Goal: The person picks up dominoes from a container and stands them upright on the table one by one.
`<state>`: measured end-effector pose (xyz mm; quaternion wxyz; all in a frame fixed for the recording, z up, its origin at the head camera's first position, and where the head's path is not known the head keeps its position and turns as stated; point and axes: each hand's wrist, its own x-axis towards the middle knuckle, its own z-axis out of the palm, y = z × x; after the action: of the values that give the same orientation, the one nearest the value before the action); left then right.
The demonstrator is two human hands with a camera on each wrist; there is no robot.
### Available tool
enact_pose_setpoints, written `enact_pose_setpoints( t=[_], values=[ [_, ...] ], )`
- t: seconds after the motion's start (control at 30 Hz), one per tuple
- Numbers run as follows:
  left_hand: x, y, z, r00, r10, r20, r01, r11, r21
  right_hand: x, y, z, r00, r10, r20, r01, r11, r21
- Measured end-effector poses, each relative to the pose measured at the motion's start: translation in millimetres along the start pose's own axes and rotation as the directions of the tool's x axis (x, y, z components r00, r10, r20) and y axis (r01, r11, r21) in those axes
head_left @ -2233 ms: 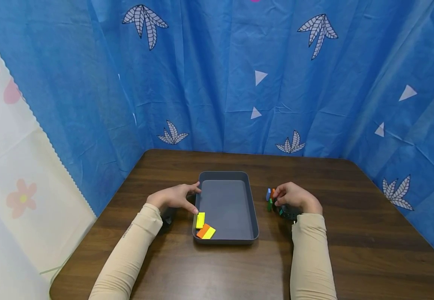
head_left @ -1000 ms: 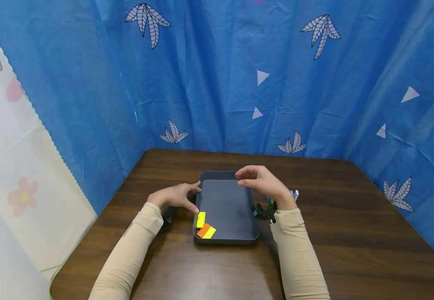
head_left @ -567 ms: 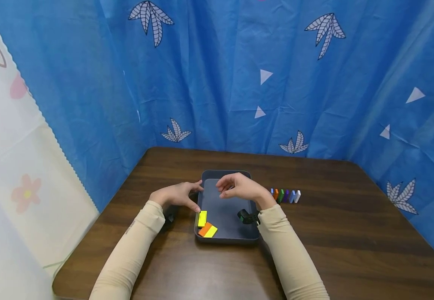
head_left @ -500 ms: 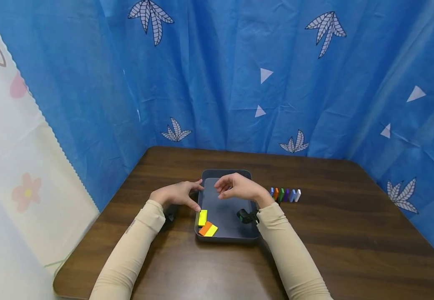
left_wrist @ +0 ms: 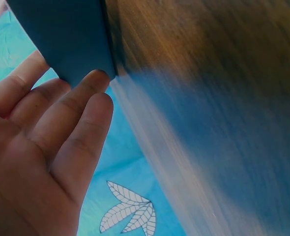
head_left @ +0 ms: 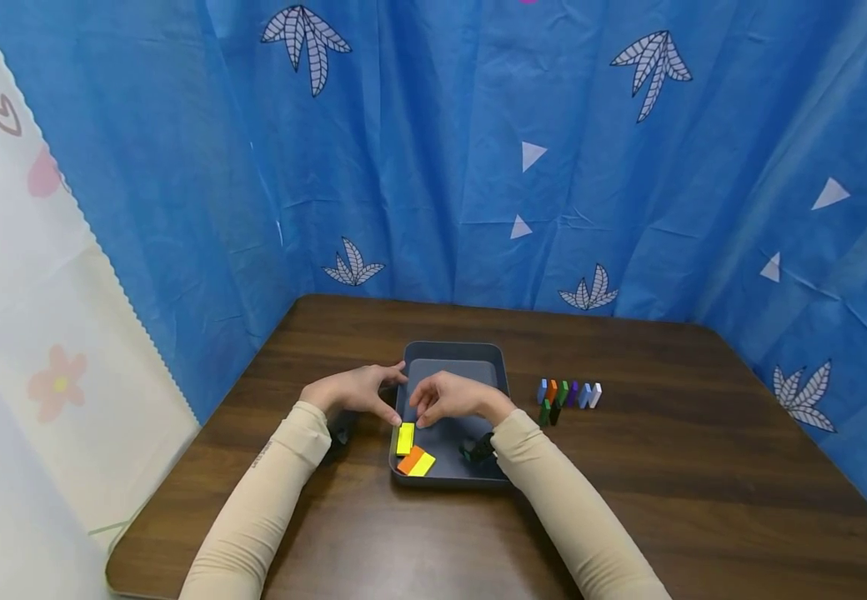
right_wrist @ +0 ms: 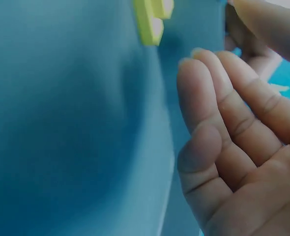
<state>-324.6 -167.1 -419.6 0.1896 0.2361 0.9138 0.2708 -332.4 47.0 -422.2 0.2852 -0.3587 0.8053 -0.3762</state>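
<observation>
My left hand (head_left: pixel 354 392) rests at the left side of the dark grey tray (head_left: pixel 498 375), thumb and fingers spread along its rim. In the left wrist view its straight fingers (left_wrist: pixel 76 115) lie against the tray's outer wall (left_wrist: pixel 76 39). Over the left part of the tray is my right hand (head_left: pixel 448 398), its loosely bent fingers apart from the thumb with nothing visible between them. Just below its thumb lies a yellow block (head_left: pixel 405 439) by the left wall. Nearer the front corner lie an orange block (head_left: pixel 409 460) and another yellow block (head_left: pixel 423 465).
Right of the tray, several small flat blocks stand on end in a row, from a blue block (head_left: pixel 542 390) to a white block (head_left: pixel 596 395). A green block (head_left: pixel 544 412) and a black block (head_left: pixel 555 413) stand in front. Blue curtain (head_left: pixel 418 167) hangs behind the wooden table (head_left: pixel 704 467).
My right hand has left the standing blocks on the right, crossed over the tray and come down close to the yellow block. My left hand has stayed at the rim.
</observation>
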Motion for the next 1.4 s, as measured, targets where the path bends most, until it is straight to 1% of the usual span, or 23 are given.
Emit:
enact_pose_setpoints(
  t=[0.13, 0.23, 0.37, 0.53, 0.67, 0.83, 1.03, 1.3, 1.4],
  values=[
    [-0.4, -0.7, 0.6, 1.0, 0.013, 0.009, -0.013, 1.0, -0.017, 6.0, 1.6, 6.7, 1.0, 0.021, 0.012, -0.021, 0.999, -0.035],
    [-0.3, -1.9, 0.5, 1.0, 0.015, 0.012, -0.015, 1.0, -0.023, 8.7, 0.9, 8.8, 0.999, 0.023, 0.026, -0.021, 0.997, -0.069],
    [0.4, -3.1, 0.2, 1.0, 0.012, 0.004, -0.012, 1.0, -0.006, 12.0, -0.6, 12.0, 0.998, 0.011, 0.056, -0.005, 0.994, -0.11],
    [0.5, -2.8, -0.1, 1.0, 0.015, 0.006, -0.015, 1.0, -0.004, 16.0, -1.4, 18.5, 0.995, 0.032, 0.093, -0.015, 0.984, -0.176],
    [-0.4, -2.4, 0.7, 1.0, 0.021, 0.007, -0.021, 1.0, -0.015, 19.1, -2.4, 22.1, 0.996, 0.05, 0.076, -0.031, 0.972, -0.232],
    [-1.3, -2.0, 1.7, 1.0, 0.03, 0.003, -0.03, 0.999, -0.019, 21.5, -2.5, 23.9, 0.996, 0.066, 0.063, -0.047, 0.961, -0.272],
    [-1.5, -1.1, 1.3, 0.999, 0.033, 0.0, -0.033, 0.999, -0.029, 22.2, -3.4, 24.6, 0.996, 0.07, 0.054, -0.051, 0.955, -0.292],
    [-0.9, -0.2, 1.3, 1.0, 0.018, -0.005, -0.018, 1.0, -0.022, 19.7, -9.4, 26.9, 0.992, 0.12, 0.036, -0.105, 0.951, -0.291],
    [-0.6, -1.9, 1.2, 1.0, 0.019, -0.005, -0.02, 1.0, -0.009, 18.3, -13.8, 28.6, 0.991, 0.131, 0.034, -0.114, 0.941, -0.319]
  ],
)
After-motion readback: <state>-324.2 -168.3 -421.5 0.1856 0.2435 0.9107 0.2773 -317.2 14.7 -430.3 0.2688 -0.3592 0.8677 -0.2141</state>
